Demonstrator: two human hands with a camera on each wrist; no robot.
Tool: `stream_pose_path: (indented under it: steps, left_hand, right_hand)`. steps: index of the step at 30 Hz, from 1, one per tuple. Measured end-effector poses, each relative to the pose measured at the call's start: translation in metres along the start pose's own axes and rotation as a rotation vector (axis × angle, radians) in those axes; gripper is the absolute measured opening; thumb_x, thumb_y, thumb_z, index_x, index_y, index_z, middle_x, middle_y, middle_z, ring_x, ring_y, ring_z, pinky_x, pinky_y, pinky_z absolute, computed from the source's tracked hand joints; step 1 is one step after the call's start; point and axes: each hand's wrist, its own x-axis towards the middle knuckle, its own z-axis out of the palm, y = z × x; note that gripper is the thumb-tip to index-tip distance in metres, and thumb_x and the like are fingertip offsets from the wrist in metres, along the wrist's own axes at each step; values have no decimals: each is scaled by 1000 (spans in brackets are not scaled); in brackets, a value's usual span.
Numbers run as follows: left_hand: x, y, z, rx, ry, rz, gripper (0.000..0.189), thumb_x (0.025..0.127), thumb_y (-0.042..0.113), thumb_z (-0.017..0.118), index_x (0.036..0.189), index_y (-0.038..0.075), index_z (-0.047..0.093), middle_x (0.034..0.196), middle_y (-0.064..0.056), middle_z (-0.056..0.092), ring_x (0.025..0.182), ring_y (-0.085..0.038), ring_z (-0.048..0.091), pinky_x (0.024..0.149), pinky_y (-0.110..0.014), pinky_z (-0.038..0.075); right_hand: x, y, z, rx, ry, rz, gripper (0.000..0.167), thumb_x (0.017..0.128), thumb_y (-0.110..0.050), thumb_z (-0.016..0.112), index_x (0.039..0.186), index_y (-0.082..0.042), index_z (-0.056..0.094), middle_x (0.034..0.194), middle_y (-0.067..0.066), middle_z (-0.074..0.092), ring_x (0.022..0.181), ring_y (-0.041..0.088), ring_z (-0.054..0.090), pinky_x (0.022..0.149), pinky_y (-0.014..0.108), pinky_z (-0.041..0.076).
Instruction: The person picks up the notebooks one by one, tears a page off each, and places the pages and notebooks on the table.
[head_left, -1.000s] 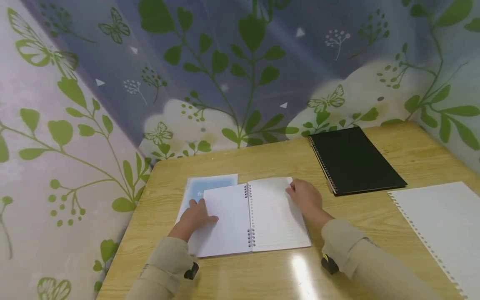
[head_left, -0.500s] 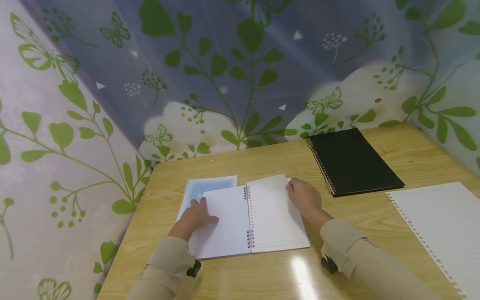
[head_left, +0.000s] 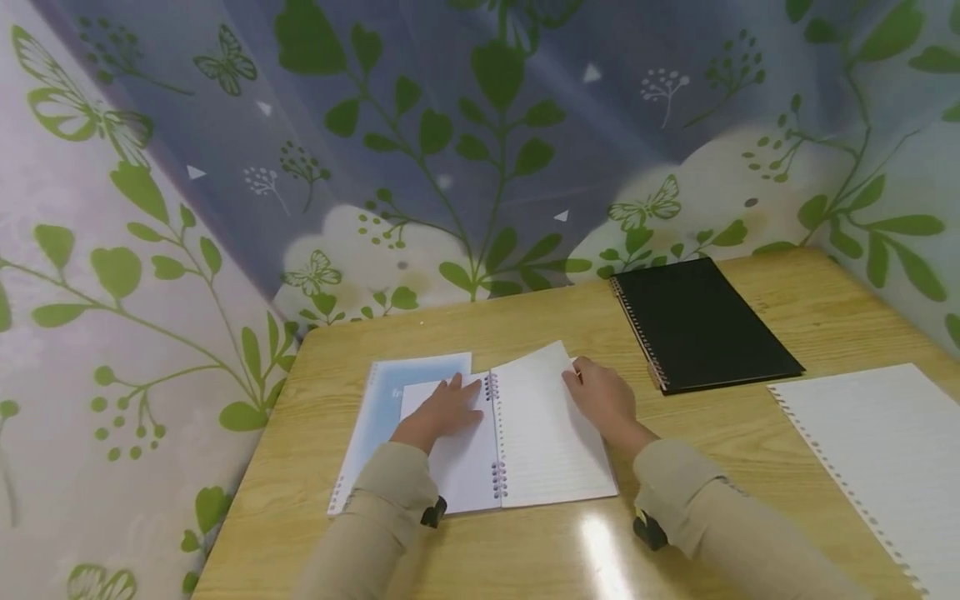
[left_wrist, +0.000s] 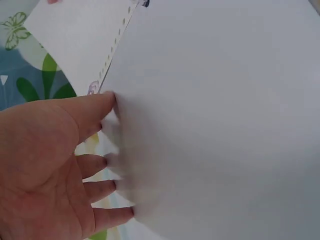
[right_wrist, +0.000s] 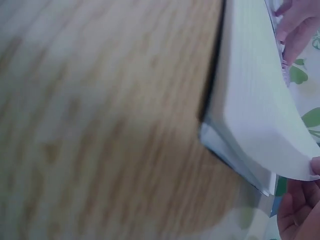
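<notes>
A spiral notebook [head_left: 465,483] lies open on the wooden table, its left side blank white and its right side faintly lined. My right hand [head_left: 605,400] pinches the upper right corner of a lined page [head_left: 551,433]; in the right wrist view this page [right_wrist: 260,110] curves up off the pages beneath. My left hand [head_left: 447,406] rests its fingertips on the blank left side near the coil. Its fingers are extended in the left wrist view, with the thumb [left_wrist: 95,102] touching the white sheet [left_wrist: 215,110]. A blue-and-white cover [head_left: 386,396] sits partly beneath the notebook.
A black spiral notebook [head_left: 705,325] lies shut at the back right of the table [head_left: 525,321]. Nearer, at the right edge, is a loose lined sheet [head_left: 877,442] with punched holes. A leaf-patterned curtain [head_left: 420,108] hangs behind the table.
My left hand has moved right and slightly up, from the left edge of the notebook toward the coil. The lined page's corner has risen and shifted left, with my right hand at it.
</notes>
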Motion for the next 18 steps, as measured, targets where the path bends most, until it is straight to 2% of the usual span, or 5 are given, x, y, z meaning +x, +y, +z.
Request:
stream_pose_path:
  steps: [5, 8, 14, 18]
  left_hand:
    - [-1, 4, -1, 45, 1, -50, 61, 93, 44, 47, 147, 26, 25, 155, -14, 11, 141, -38, 13, 109, -55, 23]
    - [-1, 6, -2, 53, 16, -67, 61, 92, 44, 49, 146, 30, 25, 155, -13, 13, 140, -39, 16, 107, -56, 26]
    - [4, 10, 1, -4, 0, -89, 61, 93, 41, 48, 147, 30, 22, 154, -18, 6, 141, -40, 10, 109, -56, 22]
    - [2, 15, 1, -20, -6, -99, 61, 93, 40, 49, 147, 28, 22, 154, -19, 4, 140, -42, 8, 109, -57, 22]
  right_hand:
    - [2, 1, -1, 10, -12, 12, 25, 93, -31, 51, 89, -7, 60, 71, 6, 58, 58, 18, 46, 48, 28, 32]
    - [3, 3, -2, 35, -55, 30, 26, 94, -29, 49, 80, -8, 55, 65, 5, 51, 57, 17, 42, 48, 27, 30]
    - [4, 4, -3, 117, -188, 94, 26, 96, -26, 42, 82, -5, 50, 69, 6, 46, 62, 18, 41, 53, 27, 31]
    - [5, 7, 0, 176, -223, 106, 26, 95, -24, 40, 83, -3, 49, 70, 7, 44, 65, 19, 41, 55, 26, 32]
